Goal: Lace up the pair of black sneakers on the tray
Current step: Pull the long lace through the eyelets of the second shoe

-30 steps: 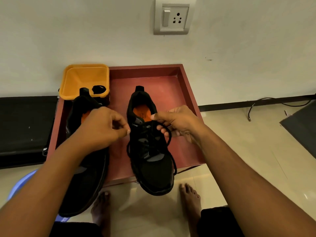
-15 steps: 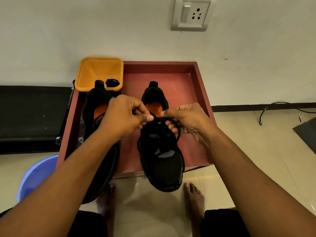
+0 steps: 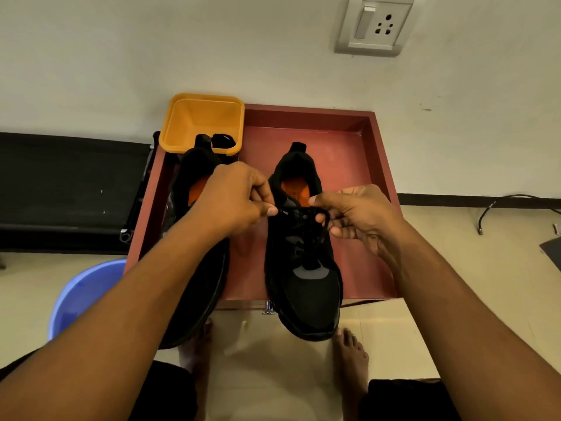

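Indoors, beside a pale wall (image 3: 151,56) and tiled floor (image 3: 455,268), one red tray (image 3: 376,153) carries two black sneakers, left sneaker (image 3: 195,164) and right sneaker (image 3: 306,290); left hand (image 3: 233,202) and right hand (image 3: 361,214) fingers pinch the right sneaker's lace (image 3: 314,238).

An orange bin (image 3: 188,123) is standing against the white wall (image 3: 151,41), holding 1 small black thing (image 3: 223,140). A switch-and-socket plate (image 3: 375,25) is sitting high on that wall. A blue basin (image 3: 82,296) is resting on the floor (image 3: 501,262) at left, and a black cable (image 3: 488,210) is lying at right.
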A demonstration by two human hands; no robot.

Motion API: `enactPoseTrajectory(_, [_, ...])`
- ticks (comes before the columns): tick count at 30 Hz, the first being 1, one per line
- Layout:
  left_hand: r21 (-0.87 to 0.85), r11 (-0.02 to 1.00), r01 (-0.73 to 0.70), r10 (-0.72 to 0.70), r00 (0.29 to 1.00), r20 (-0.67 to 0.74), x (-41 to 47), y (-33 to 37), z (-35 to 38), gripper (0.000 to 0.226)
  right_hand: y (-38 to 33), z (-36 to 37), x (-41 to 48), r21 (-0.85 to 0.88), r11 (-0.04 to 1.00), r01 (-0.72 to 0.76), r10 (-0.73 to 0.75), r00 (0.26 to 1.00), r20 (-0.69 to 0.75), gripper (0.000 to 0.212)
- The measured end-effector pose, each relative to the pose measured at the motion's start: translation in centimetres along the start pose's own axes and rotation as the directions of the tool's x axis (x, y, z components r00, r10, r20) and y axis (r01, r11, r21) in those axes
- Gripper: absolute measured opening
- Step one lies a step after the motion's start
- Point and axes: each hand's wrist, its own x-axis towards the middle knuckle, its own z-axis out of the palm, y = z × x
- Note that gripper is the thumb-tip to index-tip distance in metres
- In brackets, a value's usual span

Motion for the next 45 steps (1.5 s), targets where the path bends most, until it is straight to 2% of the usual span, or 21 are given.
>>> enactPoseTrajectory(3, [-0.003,1.0,-0.005,0.006,0.998,0.067,-0.3,-0.1,-0.1,0.014,0.0,-0.1,0.0,-0.004,1.0,-0.002,0.002,1.0,-0.009,0.039])
enactPoseTrajectory(5, [-0.085,0.996,-0.037,0.042,0.997,0.06,-0.5,0.7,0.8,0.019,-0.1,0.0,-0.1,-0.007,1.0,-0.006,0.006,1.0,-0.011,0.042])
enactPoseTrajectory(7, [-0.124,0.992,-0.035,0.04,0.998,0.042,-0.5,1.1,1.1,0.012,-0.2,0.0,-0.1,-0.017,1.0,-0.006,0.006,1.0,-0.006,0.04])
enactPoseTrajectory(10, [0.037,0.999,0.001,-0.003,0.998,0.055,-0.1,0.0,-0.1,0.013,-0.3,-0.2,-0.1,-0.057,0.998,-0.002,0.002,1.0,-0.007,0.031])
enactPoseTrajectory(12, [0.061,0.997,0.041,-0.049,0.991,0.126,-0.1,-0.7,-0.6,0.013,-0.3,-0.3,-0.2,-0.077,0.997,0.0,-0.001,1.0,-0.013,0.027])
enactPoseTrajectory(14, [0.003,1.0,0.029,-0.029,0.988,0.153,-0.5,-0.2,-0.1,0.013,-0.3,-0.2,-0.2,-0.077,0.997,0.001,-0.003,1.0,-0.016,0.028])
enactPoseTrajectory(17, [-0.11,0.994,-0.018,0.028,0.995,0.09,-0.7,0.9,1.0,0.011,-0.2,0.1,0.0,-0.085,0.996,0.003,-0.004,1.0,-0.019,0.029])
enactPoseTrajectory(18, [-0.097,0.995,-0.016,0.024,0.997,0.079,-0.6,1.0,0.8,0.008,-0.2,0.1,0.0,-0.088,0.996,0.002,-0.003,1.0,-0.018,0.029])
enactPoseTrajectory(21, [0.091,0.995,0.041,-0.051,0.992,0.114,-0.2,-0.4,-0.5,0.011,-0.2,-0.1,-0.1,-0.084,0.996,-0.002,0.001,1.0,-0.018,0.027])
enactPoseTrajectory(24, [0.045,0.996,0.071,-0.079,0.974,0.213,-0.6,-0.7,-0.6,0.011,-0.1,-0.1,-0.1,-0.084,0.996,0.0,-0.002,1.0,-0.026,0.027])
enactPoseTrajectory(28, [-0.111,0.994,0.009,0.009,0.987,0.16,-0.9,0.7,0.7,0.01,-0.1,0.2,0.0,-0.1,0.995,0.002,-0.006,0.999,-0.039,0.035])
enactPoseTrajectory(30, [-0.034,0.999,0.007,-0.003,0.991,0.133,-0.7,0.3,0.1,0.007,-0.1,0.2,0.1,-0.108,0.994,-0.003,-0.002,0.999,-0.04,0.037])
enactPoseTrajectory(33, [0.104,0.992,0.065,-0.083,0.979,0.186,-0.5,-1.0,-0.7,0.012,-0.2,0.0,0.0,-0.107,0.994,-0.006,0.002,0.999,-0.036,0.035])
enactPoseTrajectory(35, [0.101,0.994,0.047,-0.066,0.978,0.198,-0.7,-0.7,-0.1,0.01,-0.3,0.0,-0.1,-0.113,0.994,-0.002,-0.003,0.999,-0.043,0.032])
enactPoseTrajectory(39, [-0.071,0.997,-0.007,0.012,0.997,0.073,-1.0,0.9,1.1,0.012,-0.4,0.2,0.0,-0.153,0.988,0.019,-0.025,0.999,-0.041,0.027])
enactPoseTrajectory(45, [0.051,0.998,0.034,-0.041,0.988,0.149,-0.7,-0.4,-0.4,0.013,-0.2,0.0,0.3,-0.141,0.99,0.018,-0.022,0.999,-0.028,0.027])
